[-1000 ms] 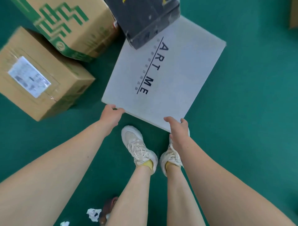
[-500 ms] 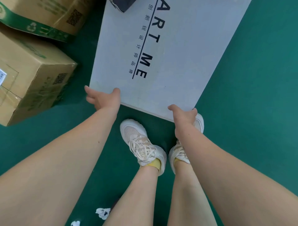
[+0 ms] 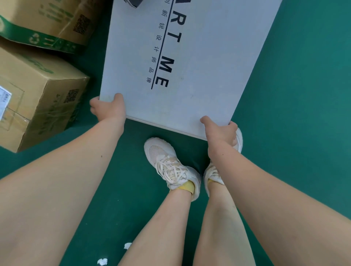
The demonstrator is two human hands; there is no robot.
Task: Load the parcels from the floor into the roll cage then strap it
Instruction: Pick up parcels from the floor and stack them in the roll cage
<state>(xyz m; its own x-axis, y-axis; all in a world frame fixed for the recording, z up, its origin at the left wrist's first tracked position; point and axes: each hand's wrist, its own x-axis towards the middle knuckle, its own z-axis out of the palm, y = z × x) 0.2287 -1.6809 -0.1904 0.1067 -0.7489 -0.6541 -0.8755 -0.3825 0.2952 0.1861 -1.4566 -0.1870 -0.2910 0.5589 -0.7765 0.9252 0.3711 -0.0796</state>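
Note:
A large flat white box (image 3: 205, 62) printed "ART ME" fills the upper middle of the view, its near edge raised above my shoes. My left hand (image 3: 109, 109) grips its near left corner, thumb on top and fingers under. My right hand (image 3: 221, 130) grips the near right corner the same way. A dark box (image 3: 133, 2) rests on the white box's far edge at the top. No roll cage or strap is in view.
Two brown cartons lie on the green floor at the left: one with a label (image 3: 34, 102) close by, one with green print (image 3: 47, 24) behind it. My white shoes (image 3: 171, 165) stand under the box. Small white paper scraps (image 3: 102, 261) lie near my legs.
The white box has come up and closer to me, filling more of the view. Both hands have shifted to firm grips on its near corners. The cartons have slid left in the view.

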